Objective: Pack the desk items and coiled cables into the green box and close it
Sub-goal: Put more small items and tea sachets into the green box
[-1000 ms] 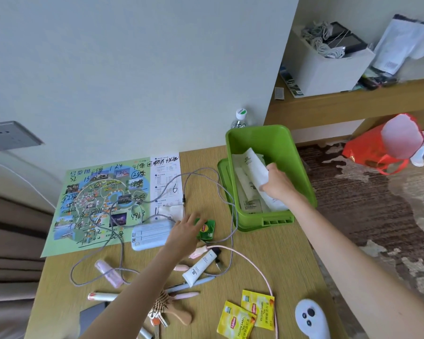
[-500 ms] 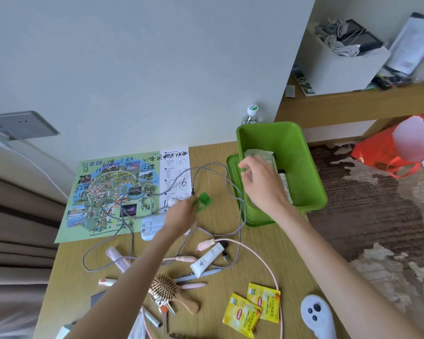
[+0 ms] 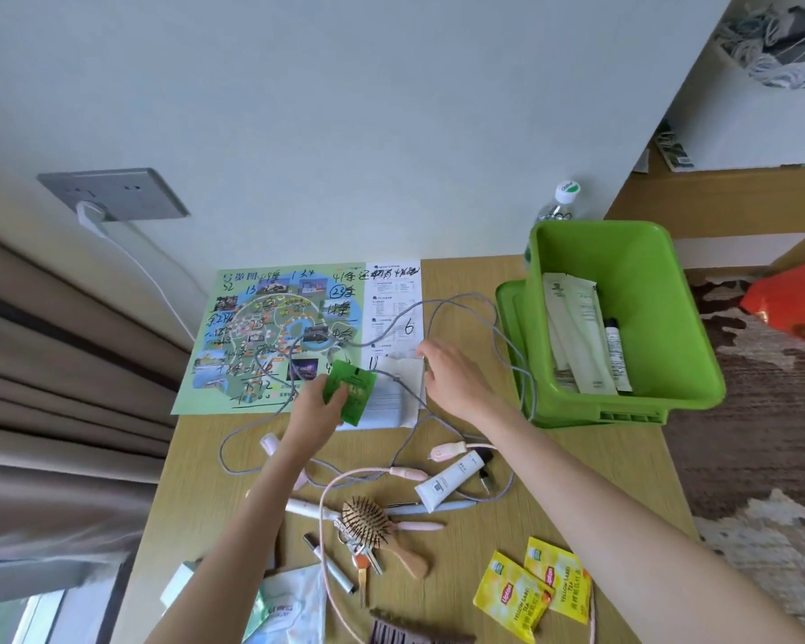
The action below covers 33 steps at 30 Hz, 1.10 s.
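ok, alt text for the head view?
The left hand pinches a small green sachet over a cluttered wooden desk; the right hand is open beside it. An open green plastic box holding paper sleeves stands at right.

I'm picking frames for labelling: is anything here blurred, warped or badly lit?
Head view: soft, even light, only faint shadows, no glare; the wide-angle lens skews the wall socket and curtain at the left edge; the green packet in the left hand looks slightly smeared, while print on the yellow tea bags reads clearly.
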{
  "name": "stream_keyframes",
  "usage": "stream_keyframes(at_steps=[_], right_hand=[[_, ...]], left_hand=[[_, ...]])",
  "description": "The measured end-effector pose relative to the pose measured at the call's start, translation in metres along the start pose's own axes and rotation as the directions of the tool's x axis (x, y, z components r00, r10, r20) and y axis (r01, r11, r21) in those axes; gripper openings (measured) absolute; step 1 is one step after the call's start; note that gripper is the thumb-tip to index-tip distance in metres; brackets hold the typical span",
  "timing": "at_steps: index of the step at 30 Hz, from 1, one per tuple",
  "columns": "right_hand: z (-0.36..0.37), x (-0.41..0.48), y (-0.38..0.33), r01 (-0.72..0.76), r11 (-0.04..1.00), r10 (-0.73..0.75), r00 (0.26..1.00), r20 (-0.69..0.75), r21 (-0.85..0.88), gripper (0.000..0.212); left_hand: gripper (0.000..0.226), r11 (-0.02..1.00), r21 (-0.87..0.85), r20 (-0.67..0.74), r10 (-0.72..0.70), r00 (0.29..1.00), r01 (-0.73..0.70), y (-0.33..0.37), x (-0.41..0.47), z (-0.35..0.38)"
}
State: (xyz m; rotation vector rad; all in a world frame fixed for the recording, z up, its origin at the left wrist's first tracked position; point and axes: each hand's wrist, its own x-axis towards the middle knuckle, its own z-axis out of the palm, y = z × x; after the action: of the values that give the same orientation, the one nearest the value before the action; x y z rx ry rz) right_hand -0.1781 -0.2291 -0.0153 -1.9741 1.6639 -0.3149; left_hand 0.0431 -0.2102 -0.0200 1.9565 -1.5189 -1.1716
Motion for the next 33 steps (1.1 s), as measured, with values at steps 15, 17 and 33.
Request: stream_keyframes(at_steps=[15, 17, 33], right_hand=[[0.034, 0.055, 0.002, -0.316, 0.944, 0.294, 0.937, 0.19, 0.093, 0.03], [0.026, 0.052, 0.004, -0.345, 0.888, 0.31, 0.937, 0.158, 0.305, 0.023], [-0.051, -0.072, 0.012, -0.131, 0.606, 0.321, 0.943, -0.09, 0.785, 0.013]], left_hand=[[0.023, 0.999, -0.006, 0.018, -0.035, 0.999, 0.035, -0.023, 0.011, 0.012], [0.023, 1.0, -0.01, 0.005, -0.029, 1.0, 0.029, -0.023, 0.009, 0.013], [0.01, 0.99, -0.14, 0.275, 0.007, 0.961, 0.033, 0.0, -0.037, 0.054]])
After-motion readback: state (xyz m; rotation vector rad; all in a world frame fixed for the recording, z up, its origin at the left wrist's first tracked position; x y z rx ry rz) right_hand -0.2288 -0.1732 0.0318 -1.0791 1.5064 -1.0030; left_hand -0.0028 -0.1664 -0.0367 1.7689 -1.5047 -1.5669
